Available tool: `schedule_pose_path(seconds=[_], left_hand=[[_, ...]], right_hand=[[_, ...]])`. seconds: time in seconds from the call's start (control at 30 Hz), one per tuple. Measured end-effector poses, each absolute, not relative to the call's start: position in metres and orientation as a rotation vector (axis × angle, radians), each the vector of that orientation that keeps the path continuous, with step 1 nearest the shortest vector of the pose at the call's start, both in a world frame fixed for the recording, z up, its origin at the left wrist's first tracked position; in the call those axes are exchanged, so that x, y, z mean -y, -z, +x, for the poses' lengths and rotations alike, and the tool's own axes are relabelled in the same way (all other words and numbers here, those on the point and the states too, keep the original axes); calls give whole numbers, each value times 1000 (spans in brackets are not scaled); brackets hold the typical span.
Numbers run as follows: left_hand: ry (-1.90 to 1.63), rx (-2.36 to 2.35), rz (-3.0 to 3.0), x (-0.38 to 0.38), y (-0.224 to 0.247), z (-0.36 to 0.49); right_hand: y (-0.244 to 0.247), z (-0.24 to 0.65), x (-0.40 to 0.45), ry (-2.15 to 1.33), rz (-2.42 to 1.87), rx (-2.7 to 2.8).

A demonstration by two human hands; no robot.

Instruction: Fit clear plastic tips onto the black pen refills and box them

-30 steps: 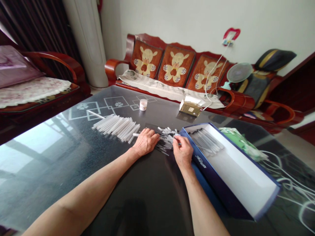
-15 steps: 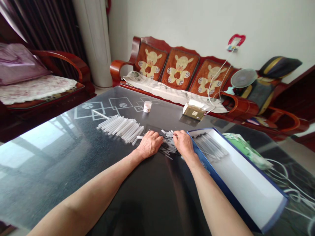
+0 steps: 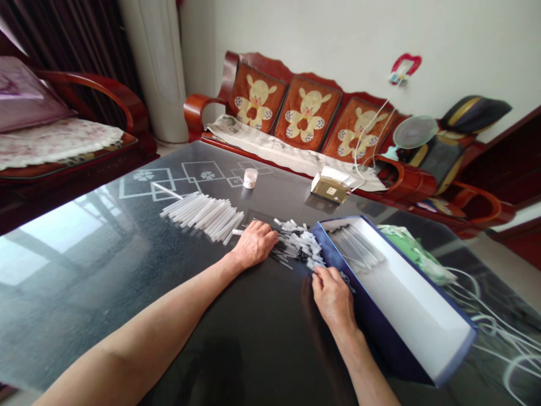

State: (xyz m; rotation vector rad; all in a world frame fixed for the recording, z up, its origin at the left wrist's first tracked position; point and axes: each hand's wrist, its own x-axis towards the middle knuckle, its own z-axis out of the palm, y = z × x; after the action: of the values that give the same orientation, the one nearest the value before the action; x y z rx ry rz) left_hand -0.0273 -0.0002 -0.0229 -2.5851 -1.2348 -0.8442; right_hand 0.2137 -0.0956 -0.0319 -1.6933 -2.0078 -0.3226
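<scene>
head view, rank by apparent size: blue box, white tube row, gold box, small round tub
1. Blue box
2. White tube row
3. Gold box
4. Small round tub

Blue box also sits nearer the camera.

Near table: the table (image 3: 270, 349) lies bare between the forearms, an open approach to the small pieces (image 3: 301, 239).
Left flank: the heap of white tubes (image 3: 203, 215) bars low passage just beside the left hand (image 3: 256, 243).
Central gap: filled by the small pieces, from the left hand to the box (image 3: 416, 307).
Box: open above, bare toward its near end; its raised wall stands just beside the right hand (image 3: 333, 293).
Far table: open lane between jar (image 3: 249, 179) and tissue box (image 3: 329, 188).
Right margin: obstructed by green packet (image 3: 418, 254) and white cords (image 3: 492, 327).
</scene>
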Motion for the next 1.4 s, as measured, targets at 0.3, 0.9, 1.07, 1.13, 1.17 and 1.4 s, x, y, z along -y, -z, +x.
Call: schedule_pose_path(seconds=[0.3,0.9,1.07,1.13,1.17,1.4], left_hand=[[854,1138,-2641,1,24,-24],[792,767,-2887,21,13,-14],[853,913,-2764,13,15,-20],[856,967,-2724,12,16,-21],[851,967,-2718,12,17,-21],[826,864,-2735,8,15,-25]], right_hand=[[32,210,93,289,-1673,1970],[23,173,88,97,-1238,1971],[17,180,87,138,-1288,1892],[19,181,86,164,-1302,1878],[20,180,85,168,-1300,1898],[21,180,80,275,-1244,2140]])
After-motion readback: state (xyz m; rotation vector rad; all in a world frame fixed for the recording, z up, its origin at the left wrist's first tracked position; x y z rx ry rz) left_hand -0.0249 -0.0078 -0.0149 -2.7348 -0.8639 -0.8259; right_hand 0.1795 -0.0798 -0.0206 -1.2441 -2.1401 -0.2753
